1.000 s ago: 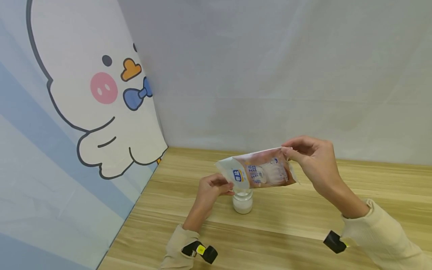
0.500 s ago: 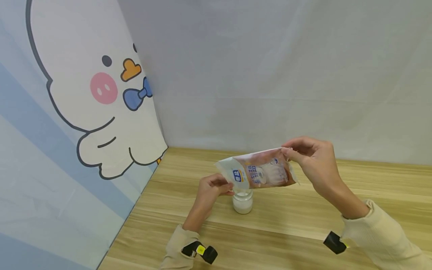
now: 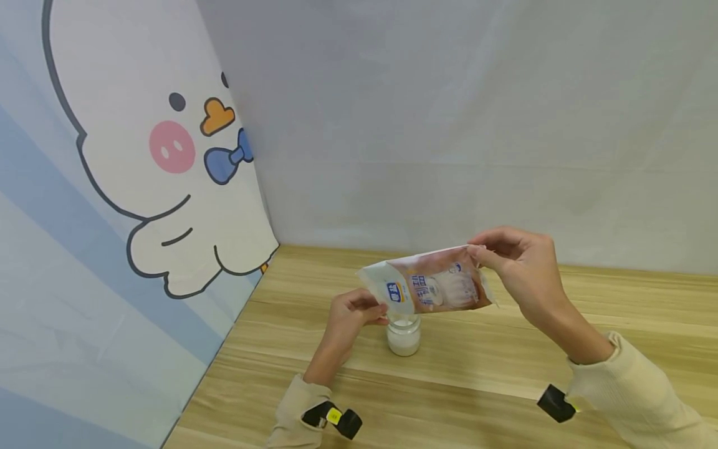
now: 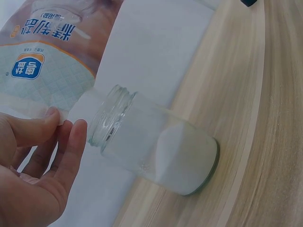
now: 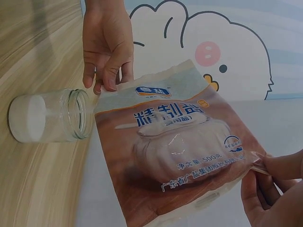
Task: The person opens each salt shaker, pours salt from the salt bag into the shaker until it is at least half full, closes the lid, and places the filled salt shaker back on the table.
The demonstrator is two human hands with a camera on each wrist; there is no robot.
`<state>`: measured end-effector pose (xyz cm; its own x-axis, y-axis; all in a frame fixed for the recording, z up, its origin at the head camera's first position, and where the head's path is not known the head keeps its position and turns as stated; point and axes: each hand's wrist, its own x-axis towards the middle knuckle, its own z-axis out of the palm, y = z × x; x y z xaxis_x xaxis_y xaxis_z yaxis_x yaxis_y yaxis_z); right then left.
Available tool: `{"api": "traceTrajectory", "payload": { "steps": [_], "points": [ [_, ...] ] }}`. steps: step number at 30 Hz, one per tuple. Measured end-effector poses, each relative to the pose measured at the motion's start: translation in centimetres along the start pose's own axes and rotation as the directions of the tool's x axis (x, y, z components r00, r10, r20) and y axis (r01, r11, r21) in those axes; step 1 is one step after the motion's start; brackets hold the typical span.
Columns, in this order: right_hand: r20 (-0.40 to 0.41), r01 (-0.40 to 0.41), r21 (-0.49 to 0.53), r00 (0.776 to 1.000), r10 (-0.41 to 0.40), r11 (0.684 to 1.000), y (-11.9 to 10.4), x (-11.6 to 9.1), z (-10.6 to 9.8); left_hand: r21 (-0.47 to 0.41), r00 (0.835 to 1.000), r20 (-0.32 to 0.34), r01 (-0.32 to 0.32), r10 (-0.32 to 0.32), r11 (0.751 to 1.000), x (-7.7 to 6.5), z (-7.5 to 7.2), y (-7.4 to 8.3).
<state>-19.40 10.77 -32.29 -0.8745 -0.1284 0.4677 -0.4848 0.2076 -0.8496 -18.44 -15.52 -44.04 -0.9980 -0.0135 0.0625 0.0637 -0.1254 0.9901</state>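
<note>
A brown and pale-blue plastic bag of refined salt [image 3: 443,284] hangs tilted over a small glass jar [image 3: 404,340], its lower left corner right at the jar's mouth. Pinched between thumb and fingers of my left hand [image 3: 349,318] is the bag's edge near that corner. My right hand [image 3: 524,268] grips the opposite, raised end by its top corner. White salt [image 4: 182,151] fills the lower part of the upright jar, sloping up to one side in the left wrist view. A whitish patch spans the gap between bag corner and jar rim there.
The jar stands on a wood-grain table [image 3: 477,386]. Behind it rises a pale grey backdrop [image 3: 449,125]; at the left is a panel with a cartoon bird [image 3: 146,143]. Black cameras are strapped at both wrists.
</note>
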Motion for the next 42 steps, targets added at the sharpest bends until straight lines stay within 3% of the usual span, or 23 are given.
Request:
{"api": "traceTrajectory", "payload": {
  "steps": [42],
  "points": [
    [-0.003, 0.017, 0.004, 1.0, -0.017, 1.0, 0.12, -0.09, 0.03, 0.01, 1.0, -0.004, 0.008, -0.008, 1.0, 0.13, 0.01, -0.08]
  ]
}}
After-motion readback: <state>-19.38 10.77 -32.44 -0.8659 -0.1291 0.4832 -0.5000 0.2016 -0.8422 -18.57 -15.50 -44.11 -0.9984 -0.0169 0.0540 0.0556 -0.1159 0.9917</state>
